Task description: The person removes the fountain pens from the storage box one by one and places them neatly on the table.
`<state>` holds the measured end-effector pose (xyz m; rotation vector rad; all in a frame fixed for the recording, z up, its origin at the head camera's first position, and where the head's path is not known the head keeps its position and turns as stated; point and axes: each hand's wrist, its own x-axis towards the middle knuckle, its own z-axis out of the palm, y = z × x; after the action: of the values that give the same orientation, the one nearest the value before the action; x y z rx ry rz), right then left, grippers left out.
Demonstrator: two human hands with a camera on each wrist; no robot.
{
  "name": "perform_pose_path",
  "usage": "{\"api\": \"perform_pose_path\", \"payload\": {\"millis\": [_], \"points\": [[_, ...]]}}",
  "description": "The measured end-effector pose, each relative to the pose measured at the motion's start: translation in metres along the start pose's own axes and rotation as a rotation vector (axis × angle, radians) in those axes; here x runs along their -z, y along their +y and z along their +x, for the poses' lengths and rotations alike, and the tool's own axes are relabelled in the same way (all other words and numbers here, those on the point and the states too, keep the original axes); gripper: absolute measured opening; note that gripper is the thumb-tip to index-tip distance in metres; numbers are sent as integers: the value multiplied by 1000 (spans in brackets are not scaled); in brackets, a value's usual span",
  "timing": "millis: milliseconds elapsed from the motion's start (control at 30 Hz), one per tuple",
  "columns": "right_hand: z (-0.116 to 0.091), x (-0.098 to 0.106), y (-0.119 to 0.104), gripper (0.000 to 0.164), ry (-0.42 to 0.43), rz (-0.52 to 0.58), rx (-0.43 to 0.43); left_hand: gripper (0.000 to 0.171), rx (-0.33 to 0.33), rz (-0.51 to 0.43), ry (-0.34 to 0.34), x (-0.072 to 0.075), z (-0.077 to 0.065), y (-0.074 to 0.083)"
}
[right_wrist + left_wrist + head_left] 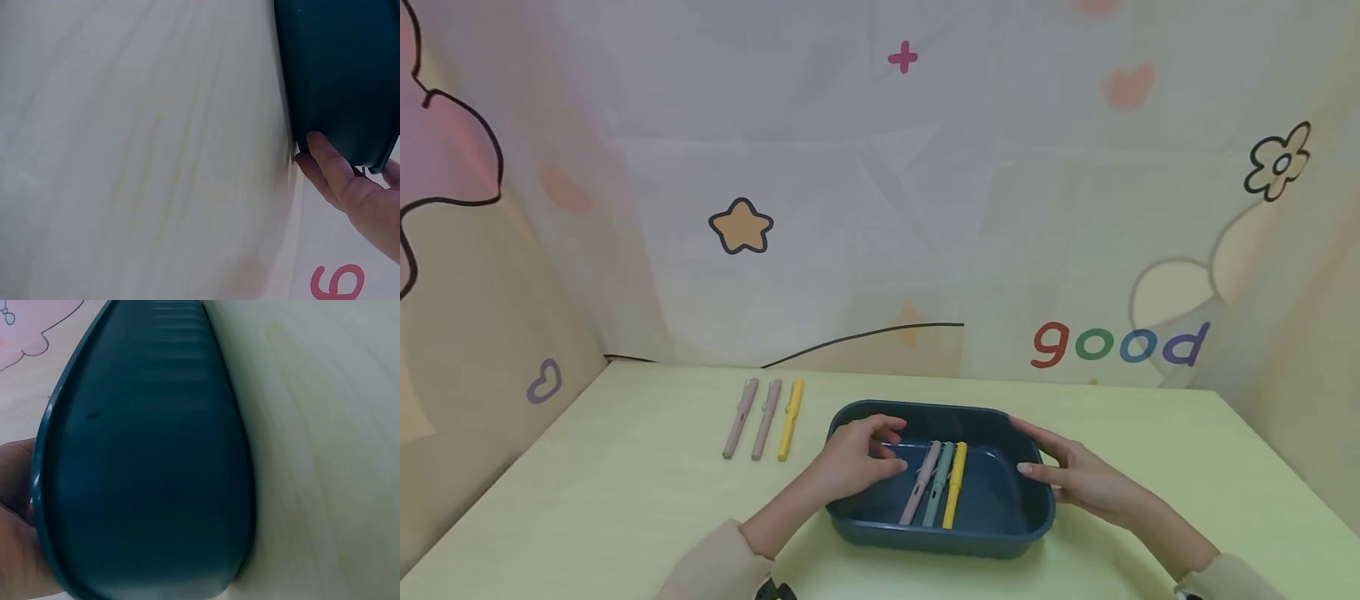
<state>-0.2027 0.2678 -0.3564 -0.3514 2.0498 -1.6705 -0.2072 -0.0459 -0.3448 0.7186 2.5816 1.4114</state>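
A dark blue plastic box [940, 540] with rounded corners stands on the table. Inside lie three capped pens side by side: a pinkish-lilac pen [917, 487], a grey-green pen [937, 492] and a yellow pen [955, 487]. My left hand [861, 450] reaches over the box's left wall, its fingers loosely bent with nothing in them, the thumb near the lilac pen. At the opposite end, my right hand [1075, 475] grips the box, thumb over the rim. In the right wrist view its fingers [328, 159] lie against the outer wall.
Left of the box, three more pens lie in a row on the table [625, 483]: two pinkish-lilac pens [741, 419] [767, 421] and a yellow pen [791, 421]. A printed cloth backdrop [820, 167] rises behind the table and along its sides.
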Motion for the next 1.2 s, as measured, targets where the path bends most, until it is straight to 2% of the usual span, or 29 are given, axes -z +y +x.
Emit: {"api": "perform_pose_path", "payload": {"millis": [333,433,700,867,933,1067,1200], "points": [[2,-2,-4,76,13,-4,-1,50,70,88,-110,-21,7,2],[1,-3,-5,76,11,-8,-1,53,86,141,-141,-26,9,1],[1,0,-4,76,13,-12,6,60,66,319,-203,-33,17,5],[1,-2,-1,76,3,3,4,63,59,423,-214,-38,16,6],[1,-2,-1,76,4,-3,7,54,74,421,-212,-39,17,6],[1,-2,-2,76,16,-15,7,23,112,381,-204,-39,16,7],[0,-1,-2,77,20,-10,-5,17,153,339,-203,-41,15,7]]}}
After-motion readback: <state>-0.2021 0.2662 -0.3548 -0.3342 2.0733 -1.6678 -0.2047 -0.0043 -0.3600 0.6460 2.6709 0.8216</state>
